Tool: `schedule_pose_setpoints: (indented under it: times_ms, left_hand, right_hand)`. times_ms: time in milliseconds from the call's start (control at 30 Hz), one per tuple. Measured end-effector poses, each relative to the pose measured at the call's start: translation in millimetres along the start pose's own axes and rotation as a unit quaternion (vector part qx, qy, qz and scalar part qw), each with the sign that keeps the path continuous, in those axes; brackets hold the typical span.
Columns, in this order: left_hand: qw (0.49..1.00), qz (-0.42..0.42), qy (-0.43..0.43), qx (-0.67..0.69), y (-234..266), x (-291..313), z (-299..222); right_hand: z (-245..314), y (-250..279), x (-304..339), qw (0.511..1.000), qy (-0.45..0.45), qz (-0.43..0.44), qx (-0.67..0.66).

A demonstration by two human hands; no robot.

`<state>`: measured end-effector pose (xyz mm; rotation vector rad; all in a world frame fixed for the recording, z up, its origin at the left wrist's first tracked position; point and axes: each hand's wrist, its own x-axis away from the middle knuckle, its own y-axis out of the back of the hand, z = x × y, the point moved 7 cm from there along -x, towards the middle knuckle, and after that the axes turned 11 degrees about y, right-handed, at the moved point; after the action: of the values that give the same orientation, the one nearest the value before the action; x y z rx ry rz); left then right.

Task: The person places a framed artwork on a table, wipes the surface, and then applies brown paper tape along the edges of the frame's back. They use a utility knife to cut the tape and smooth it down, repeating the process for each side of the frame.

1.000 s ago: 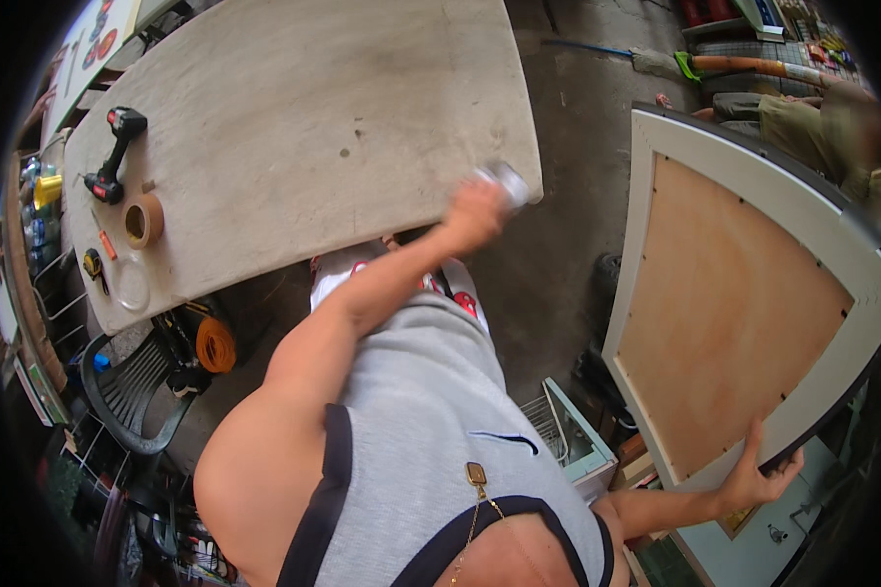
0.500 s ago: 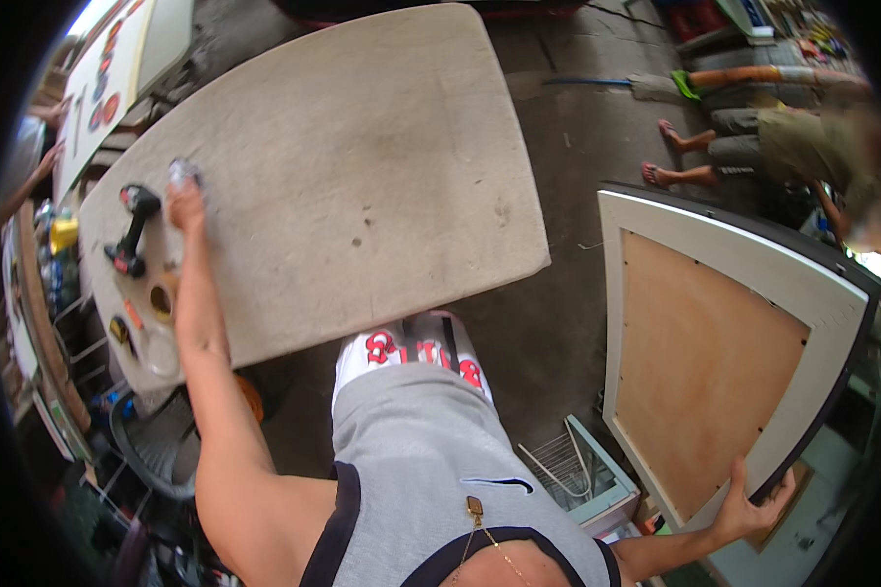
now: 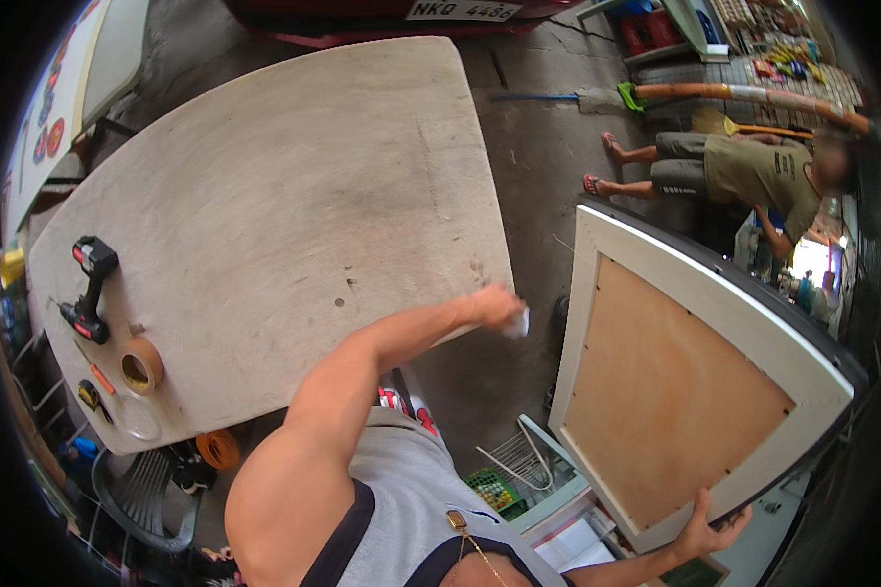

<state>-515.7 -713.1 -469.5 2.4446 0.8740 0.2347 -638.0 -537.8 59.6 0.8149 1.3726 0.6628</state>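
Observation:
My left hand is closed over the right edge of the worn tabletop, with my arm stretched across its near side. A small whitish thing pokes out of the fist, too blurred to name. At the right, my right hand grips the lower edge of a big white-framed panel. The panel has a tan board inside the frame and a dark outer rim, and it stands tilted beside me. A black cordless drill lies at the tabletop's left end, near a roll of brown tape.
A tape measure and an orange-handled tool lie by the tape roll. A plastic chair stands below the table's left corner. A red car is beyond the table. Another person stands at the right behind the panel.
My left hand has swung from beside the drill across to the table's right edge, carrying the whitish thing. My right hand keeps hold of the panel, and the view has shifted.

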Motion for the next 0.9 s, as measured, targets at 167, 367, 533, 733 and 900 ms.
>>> schedule_pose_setpoints:
  times_ms: [167,367,533,733,900]
  left_hand:
    - [0.903,-0.399,0.1,-0.128,187.3,134.9,91.4]
    - [0.687,-0.53,0.371,-0.332,320.7,277.8,183.4]
    - [0.937,-0.206,0.23,-0.165,28.1,133.9,36.1]
    - [0.994,-0.096,0.015,0.046,-34.4,152.3,-29.5]
    - [0.685,-0.526,0.411,-0.293,186.3,405.3,67.1]
  right_hand:
    - [-1.6,15.6,-8.3,0.999,0.022,0.005,-0.044]
    - [9.7,12.2,4.6,1.0,0.026,0.003,0.005]
    - [19.1,10.1,9.8,0.999,0.048,0.01,0.003]
    - [-13.4,7.3,15.7,0.999,0.032,0.009,0.004]
    - [-64.4,-19.5,14.3,0.995,0.077,0.034,-0.052]
